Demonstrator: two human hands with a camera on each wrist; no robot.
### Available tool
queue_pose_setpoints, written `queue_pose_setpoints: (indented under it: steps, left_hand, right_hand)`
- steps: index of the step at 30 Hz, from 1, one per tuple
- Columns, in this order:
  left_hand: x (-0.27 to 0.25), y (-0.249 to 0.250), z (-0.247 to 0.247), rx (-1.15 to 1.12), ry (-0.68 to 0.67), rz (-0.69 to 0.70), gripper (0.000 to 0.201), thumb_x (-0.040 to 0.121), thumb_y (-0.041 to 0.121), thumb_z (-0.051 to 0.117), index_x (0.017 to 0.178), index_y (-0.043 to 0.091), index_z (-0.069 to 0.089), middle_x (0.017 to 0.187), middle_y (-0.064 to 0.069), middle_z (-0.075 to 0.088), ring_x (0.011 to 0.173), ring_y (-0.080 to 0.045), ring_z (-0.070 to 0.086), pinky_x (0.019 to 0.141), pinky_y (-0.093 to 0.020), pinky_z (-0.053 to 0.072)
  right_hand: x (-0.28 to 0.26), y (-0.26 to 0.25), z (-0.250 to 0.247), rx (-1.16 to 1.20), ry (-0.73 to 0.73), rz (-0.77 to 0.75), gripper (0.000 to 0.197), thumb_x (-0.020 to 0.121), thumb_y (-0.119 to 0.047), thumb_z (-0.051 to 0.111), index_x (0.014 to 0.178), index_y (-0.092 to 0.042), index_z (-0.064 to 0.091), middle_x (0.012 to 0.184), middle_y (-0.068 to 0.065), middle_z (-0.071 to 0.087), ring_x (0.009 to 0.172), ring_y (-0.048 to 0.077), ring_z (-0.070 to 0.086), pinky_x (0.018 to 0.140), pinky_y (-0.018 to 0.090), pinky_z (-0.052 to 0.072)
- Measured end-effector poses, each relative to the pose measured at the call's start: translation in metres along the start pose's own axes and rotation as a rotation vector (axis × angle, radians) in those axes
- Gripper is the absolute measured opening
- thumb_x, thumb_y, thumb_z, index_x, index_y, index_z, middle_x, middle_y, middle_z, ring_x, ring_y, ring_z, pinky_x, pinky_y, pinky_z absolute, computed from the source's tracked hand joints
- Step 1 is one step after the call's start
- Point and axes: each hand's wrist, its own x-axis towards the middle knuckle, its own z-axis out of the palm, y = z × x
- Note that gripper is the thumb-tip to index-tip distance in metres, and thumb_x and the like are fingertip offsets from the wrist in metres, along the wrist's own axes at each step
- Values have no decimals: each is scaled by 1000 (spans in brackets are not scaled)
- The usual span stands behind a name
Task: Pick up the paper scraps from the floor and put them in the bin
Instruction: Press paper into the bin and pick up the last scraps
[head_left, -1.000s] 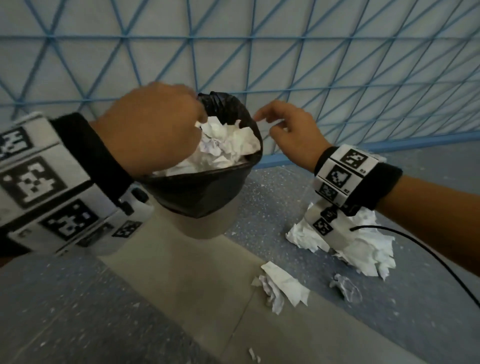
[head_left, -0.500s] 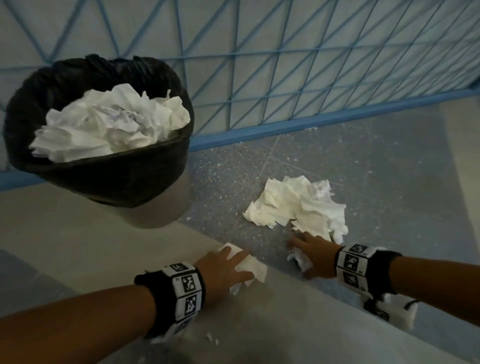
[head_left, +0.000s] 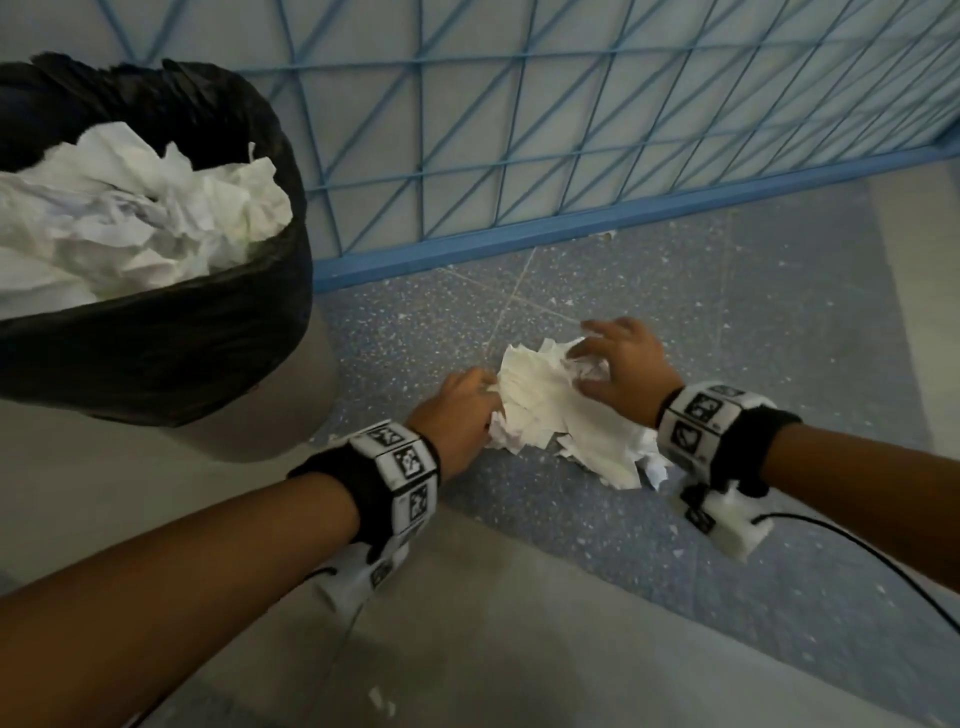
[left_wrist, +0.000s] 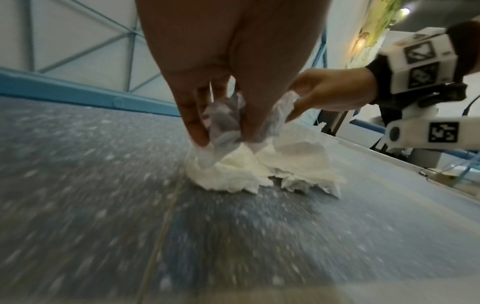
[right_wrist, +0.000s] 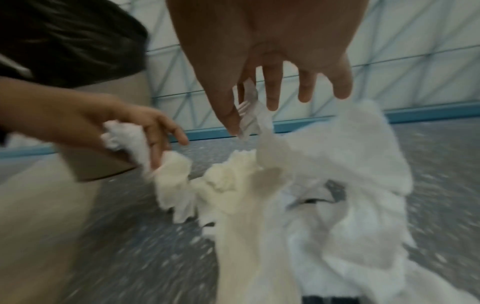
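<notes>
head view | left hand (head_left: 457, 415) pinches paper scraps (head_left: 561, 415) at pile's left edge | right hand (head_left: 623, 369) fingers curled gripping pile's far side | pile on floor (head_left: 727, 312), right of paper-filled bin (head_left: 156, 332)

The floor (head_left: 675, 291) is blue-grey speckled terrazzo, crossed by a thin joint line, with a wide plain grey band (head_left: 493, 649) running diagonally across its near part. Along its far edge stands a pale wall (head_left: 519, 78) overlaid with a blue lattice (head_left: 467, 130) of diagonal bars, closed below by a blue rail (head_left: 571, 236). The light is dim and even.
</notes>
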Motion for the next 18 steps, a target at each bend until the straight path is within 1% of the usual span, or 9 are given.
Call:
queue_pose_setpoints:
  steps: [2,3,5,7,11,13,15,16,18]
  left_hand:
    - [14,3,5,111,-106,14,28,91,11,49,117,12,58,156,-5,14,141,-32,16,113,-44,31]
    - [19,4,8,150,-170,-5,29,91,12,48,118,12,58,158,-6,10,142,-33,12,114,-45,30]
    - [23,0,19,214,-271,-38,35,92,13,45,126,14,53,157,-10,14,142,-33,15,114,-45,29]
    - [18,-6,27,192,-306,-43,43,94,13,41,137,18,41,152,-14,26,137,-34,30,111,-40,32]
    - [8,-16,23,150,-177,-46,29,91,10,45,117,4,59,128,-15,54,115,-31,54,96,-37,44]
    - [4,-23,13,82,-105,-75,28,90,17,51,110,3,64,122,-17,59,111,-31,57,94,-36,47]
    - [-3,-30,1,48,-50,-80,29,86,25,58,105,5,66,117,-18,61,108,-31,59,88,-34,47]
    - [-7,-33,-5,46,-49,-85,28,84,27,61,101,7,67,113,-17,62,105,-32,60,84,-34,47]
    - [-17,-39,-12,46,-103,-72,25,82,29,63,90,6,69,108,-17,62,99,-33,61,79,-32,47]
  right_hand:
    - [14,14,6,-4,-162,148,37,77,-37,69,113,-29,63,155,2,24,144,33,12,117,54,13]
    - [16,18,12,33,-242,178,38,76,-37,71,112,-28,64,155,3,23,144,30,12,118,51,11]
    - [10,17,22,166,-330,186,40,72,-29,76,110,-20,67,152,6,30,140,26,27,117,37,20]
    - [0,8,31,196,-326,142,36,72,-23,76,107,-15,69,149,7,35,133,26,38,109,28,29]
    - [-4,-7,25,246,-207,67,34,76,-20,73,107,-7,68,136,10,51,124,25,47,97,21,33]
    - [1,-7,19,349,-172,55,36,76,-17,74,108,-5,66,133,11,52,123,24,48,85,9,31]
    - [2,-7,15,444,-186,40,41,75,-14,74,113,-12,59,132,9,55,123,21,49,74,-3,29]
    - [2,-8,13,473,-210,18,42,75,-13,75,111,-21,56,132,8,55,123,21,48,77,-4,29]
    - [1,-10,13,425,-253,-46,39,74,-14,75,95,-37,53,139,4,48,129,22,41,99,12,27]
